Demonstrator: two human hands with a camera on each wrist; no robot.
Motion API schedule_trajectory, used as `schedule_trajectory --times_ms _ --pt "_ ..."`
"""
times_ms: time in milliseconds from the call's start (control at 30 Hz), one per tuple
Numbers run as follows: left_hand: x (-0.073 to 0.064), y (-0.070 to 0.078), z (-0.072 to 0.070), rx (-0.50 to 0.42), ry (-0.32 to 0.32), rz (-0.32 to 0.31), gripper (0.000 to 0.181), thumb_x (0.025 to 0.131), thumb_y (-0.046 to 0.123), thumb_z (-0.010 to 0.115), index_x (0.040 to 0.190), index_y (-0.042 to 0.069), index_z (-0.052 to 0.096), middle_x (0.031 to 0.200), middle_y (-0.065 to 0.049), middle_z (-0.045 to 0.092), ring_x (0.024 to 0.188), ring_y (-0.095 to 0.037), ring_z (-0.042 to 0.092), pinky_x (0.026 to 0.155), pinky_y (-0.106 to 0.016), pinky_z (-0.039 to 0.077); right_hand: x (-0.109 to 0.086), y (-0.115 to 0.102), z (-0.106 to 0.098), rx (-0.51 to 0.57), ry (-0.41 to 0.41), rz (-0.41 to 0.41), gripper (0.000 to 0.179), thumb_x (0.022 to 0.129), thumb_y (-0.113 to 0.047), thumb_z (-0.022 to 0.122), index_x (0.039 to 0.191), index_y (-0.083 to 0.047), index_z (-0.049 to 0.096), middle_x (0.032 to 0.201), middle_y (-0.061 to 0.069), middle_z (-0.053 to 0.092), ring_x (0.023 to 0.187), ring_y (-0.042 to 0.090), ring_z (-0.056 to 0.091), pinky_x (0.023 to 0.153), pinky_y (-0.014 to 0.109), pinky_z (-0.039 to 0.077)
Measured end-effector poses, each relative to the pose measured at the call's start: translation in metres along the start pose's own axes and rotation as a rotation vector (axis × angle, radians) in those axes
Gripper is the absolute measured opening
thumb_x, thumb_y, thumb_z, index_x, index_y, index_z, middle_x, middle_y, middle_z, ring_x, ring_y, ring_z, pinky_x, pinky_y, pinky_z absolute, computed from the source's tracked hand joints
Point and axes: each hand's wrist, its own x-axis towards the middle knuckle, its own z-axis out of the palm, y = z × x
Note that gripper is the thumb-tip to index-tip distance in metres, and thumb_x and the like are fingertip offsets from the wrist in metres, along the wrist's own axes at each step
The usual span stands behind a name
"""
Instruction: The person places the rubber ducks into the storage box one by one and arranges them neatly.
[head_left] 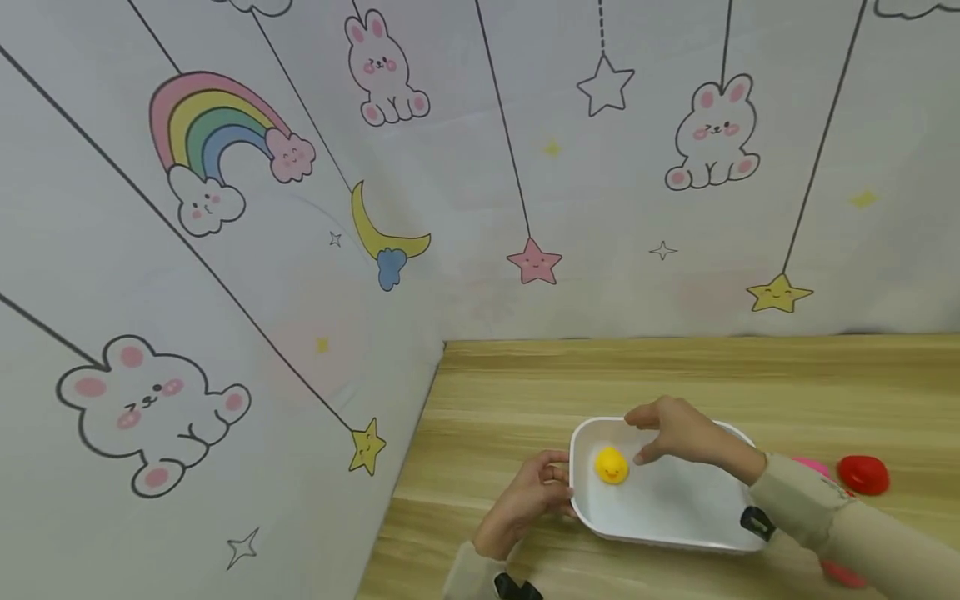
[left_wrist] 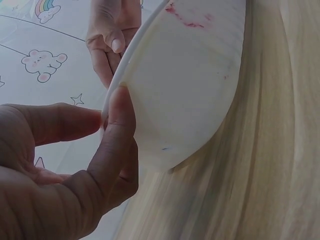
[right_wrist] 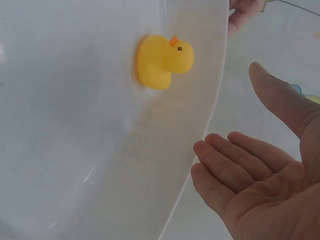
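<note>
A white basin (head_left: 675, 504) with rounded corners stands on the wooden table. Inside it, near the left end, sits a yellow rubber duck (head_left: 611, 466), which the right wrist view shows from above (right_wrist: 155, 62). My left hand (head_left: 531, 493) pinches the basin's left rim between thumb and fingers; the left wrist view shows the basin's outer wall (left_wrist: 185, 90) with a reddish smear. Over the basin's far side, just right of the duck, hovers my right hand (head_left: 686, 429). Its thumb and fingers are spread apart with nothing between them.
To the right of the basin lie a red object (head_left: 864, 474) and a pink one (head_left: 812, 467), partly behind the right sleeve. Another red piece (head_left: 843, 573) shows below that sleeve. Printed white cloth walls (head_left: 480, 308) border the table (head_left: 510, 375) at the left and back.
</note>
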Motion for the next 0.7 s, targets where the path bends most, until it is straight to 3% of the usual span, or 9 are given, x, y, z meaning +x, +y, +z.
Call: schedule_trajectory --times_ms 233,400,467,567,700 --pt "0.002 0.0 0.004 -0.004 0.01 -0.011 0.054 0.08 -0.017 0.057 0.133 -0.012 0.046 0.093 -0.011 0.056 0.064 -0.014 0.062 0.059 -0.024 0.062 -0.024 0.012 -0.028 0.166 0.05 -0.002 0.066 0.08 -0.012 0.085 0.133 0.015 0.055 0.133 0.03 0.058 0.122 0.047 0.057 0.102 0.054 0.051" --pt "0.0 0.001 0.004 -0.007 -0.002 -0.023 0.054 0.08 -0.017 0.057 0.132 -0.012 0.045 0.091 -0.009 0.055 0.064 -0.014 0.062 0.059 -0.025 0.062 -0.046 0.025 -0.038 0.24 0.146 -0.002 0.065 0.082 -0.012 0.083 0.135 0.013 0.055 0.133 0.03 0.058 0.122 0.047 0.058 0.095 0.038 0.058" --pt "0.0 0.0 0.003 -0.008 -0.007 -0.022 0.054 0.08 -0.017 0.057 0.133 -0.012 0.045 0.091 -0.009 0.056 0.065 -0.014 0.062 0.059 -0.025 0.062 -0.055 0.03 -0.041 0.276 0.197 0.008 0.064 0.083 -0.012 0.083 0.135 0.011 0.055 0.133 0.029 0.059 0.121 0.041 0.06 0.091 0.031 0.059" --pt "0.0 -0.001 0.002 -0.003 -0.011 -0.017 0.054 0.081 -0.016 0.057 0.133 -0.012 0.045 0.091 -0.009 0.057 0.069 -0.013 0.063 0.06 -0.024 0.061 -0.069 0.037 -0.047 0.336 0.261 0.014 0.063 0.085 -0.013 0.082 0.137 0.01 0.054 0.133 0.026 0.06 0.119 0.02 0.064 0.089 0.023 0.058" --pt "0.0 -0.003 0.002 -0.017 -0.014 -0.017 0.054 0.081 -0.016 0.058 0.133 -0.013 0.045 0.091 -0.009 0.056 0.07 -0.013 0.063 0.059 -0.024 0.061 -0.085 0.049 -0.054 0.409 0.313 0.02 0.06 0.088 -0.011 0.078 0.138 0.011 0.052 0.129 0.01 0.067 0.111 -0.001 0.062 0.087 0.022 0.058"
